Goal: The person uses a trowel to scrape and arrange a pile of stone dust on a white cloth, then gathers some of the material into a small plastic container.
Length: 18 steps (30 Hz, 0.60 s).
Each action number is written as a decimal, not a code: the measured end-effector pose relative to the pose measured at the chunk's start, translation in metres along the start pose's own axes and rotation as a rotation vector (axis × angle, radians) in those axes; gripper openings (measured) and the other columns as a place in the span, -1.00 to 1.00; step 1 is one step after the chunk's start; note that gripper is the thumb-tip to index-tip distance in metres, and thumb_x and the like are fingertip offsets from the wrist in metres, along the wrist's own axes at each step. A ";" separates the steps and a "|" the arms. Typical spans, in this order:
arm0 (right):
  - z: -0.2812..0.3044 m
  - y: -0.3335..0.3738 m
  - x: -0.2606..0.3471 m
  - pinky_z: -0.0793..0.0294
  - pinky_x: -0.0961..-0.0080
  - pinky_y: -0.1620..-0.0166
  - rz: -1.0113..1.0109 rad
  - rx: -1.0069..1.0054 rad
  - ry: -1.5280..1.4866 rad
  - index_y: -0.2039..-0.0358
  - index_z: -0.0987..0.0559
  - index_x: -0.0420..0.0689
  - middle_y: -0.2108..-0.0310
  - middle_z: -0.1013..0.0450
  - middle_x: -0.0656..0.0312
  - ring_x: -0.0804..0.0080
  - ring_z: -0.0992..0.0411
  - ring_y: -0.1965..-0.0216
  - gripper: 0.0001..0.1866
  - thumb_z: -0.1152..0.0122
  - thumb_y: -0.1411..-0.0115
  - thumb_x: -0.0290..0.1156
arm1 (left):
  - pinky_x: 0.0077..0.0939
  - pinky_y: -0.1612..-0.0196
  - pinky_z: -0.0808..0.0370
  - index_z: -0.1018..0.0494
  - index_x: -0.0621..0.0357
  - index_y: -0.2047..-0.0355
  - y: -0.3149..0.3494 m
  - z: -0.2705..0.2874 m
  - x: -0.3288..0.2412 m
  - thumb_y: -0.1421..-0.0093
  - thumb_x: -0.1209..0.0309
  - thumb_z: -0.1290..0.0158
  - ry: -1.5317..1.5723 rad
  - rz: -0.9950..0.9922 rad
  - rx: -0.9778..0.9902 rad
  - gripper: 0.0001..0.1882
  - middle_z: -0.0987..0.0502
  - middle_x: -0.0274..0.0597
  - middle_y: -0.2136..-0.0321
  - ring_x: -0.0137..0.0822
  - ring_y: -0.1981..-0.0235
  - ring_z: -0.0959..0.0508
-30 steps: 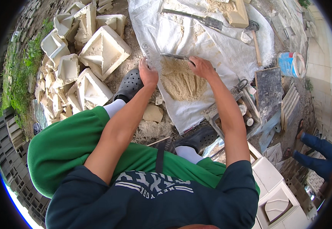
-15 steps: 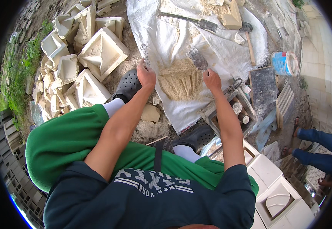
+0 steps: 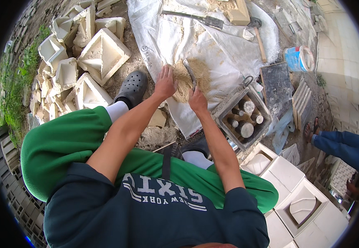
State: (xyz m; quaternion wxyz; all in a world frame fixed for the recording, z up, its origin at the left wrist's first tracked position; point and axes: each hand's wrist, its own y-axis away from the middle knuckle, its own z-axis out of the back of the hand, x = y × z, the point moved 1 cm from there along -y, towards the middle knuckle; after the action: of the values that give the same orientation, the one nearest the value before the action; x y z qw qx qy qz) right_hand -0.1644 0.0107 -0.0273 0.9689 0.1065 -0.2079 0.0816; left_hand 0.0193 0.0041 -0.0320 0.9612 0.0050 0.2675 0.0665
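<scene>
A pile of tan sand-like powder [image 3: 200,76] lies on a white woven sheet [image 3: 154,37]. Gripped in my right hand [image 3: 197,100] is a flat scraper plate [image 3: 190,73], turned on its edge so that it stands in the powder. At the left side of the pile, my left hand [image 3: 165,84] has its fingers stretched forward against the powder, holding nothing that I can see. To the right of the pile sits a grey box-shaped mould [image 3: 225,126] with several dark, pale-topped cylinders [image 3: 245,129] inside.
Broken pale blocks [image 3: 104,56] heap up at the left. Beyond the pile lie a long flat bar [image 3: 192,17], a hammer [image 3: 260,39] and a pale block [image 3: 238,13]. A blue-and-white bucket [image 3: 298,59] and a dark board [image 3: 276,84] are at right, near a person's legs [image 3: 340,149].
My right hand has swung left with the scraper plate, turning it from flat to on edge within the powder. My left hand has moved onto the pile's left edge. The mould now shows fully.
</scene>
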 end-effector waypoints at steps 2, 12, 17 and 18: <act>-0.006 0.011 0.008 -0.48 0.05 0.31 -0.009 -0.095 -0.079 0.07 -0.33 -0.29 0.30 -0.46 -0.17 -0.14 -0.48 0.31 -0.59 0.03 -0.29 -0.17 | -0.18 -0.33 -0.02 0.04 0.44 -0.26 0.003 -0.007 0.003 -0.18 0.31 -0.02 -0.061 -0.075 0.125 -0.24 0.01 0.24 -0.30 0.16 -0.34 0.05; -0.017 0.033 0.025 -0.42 0.02 0.22 -0.060 -0.200 -0.308 0.13 -0.32 -0.27 0.22 -0.43 -0.26 -0.21 -0.44 0.23 -0.59 0.05 -0.30 -0.13 | -0.15 -0.36 0.09 0.11 0.43 -0.28 0.019 -0.004 0.002 -0.14 0.41 0.04 0.061 -0.002 0.130 -0.23 0.08 0.29 -0.30 0.13 -0.36 0.13; -0.015 0.030 0.013 -0.41 -0.02 0.20 -0.154 -0.045 -0.231 0.15 -0.32 -0.28 0.21 -0.43 -0.28 -0.27 -0.42 0.22 -0.57 0.08 -0.31 -0.10 | -0.16 -0.38 0.19 0.12 0.37 -0.31 0.035 0.013 -0.019 -0.10 0.35 0.01 -0.144 0.122 0.262 -0.17 0.07 0.16 -0.33 0.01 -0.38 0.14; -0.012 0.029 0.015 -0.40 -0.02 0.20 -0.139 -0.100 -0.270 0.15 -0.33 -0.29 0.22 -0.43 -0.28 -0.28 -0.42 0.22 -0.57 0.07 -0.31 -0.10 | -0.14 -0.38 0.20 0.13 0.36 -0.31 0.038 0.015 -0.021 -0.10 0.33 0.01 -0.163 0.136 0.270 -0.16 0.08 0.14 -0.34 -0.01 -0.39 0.15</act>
State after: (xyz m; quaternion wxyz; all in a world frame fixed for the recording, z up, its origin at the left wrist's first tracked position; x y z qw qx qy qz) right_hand -0.1525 0.0433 -0.0270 0.9395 0.0822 -0.3324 -0.0110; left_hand 0.0049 0.0399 -0.0064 0.9636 0.1575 0.1942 0.0941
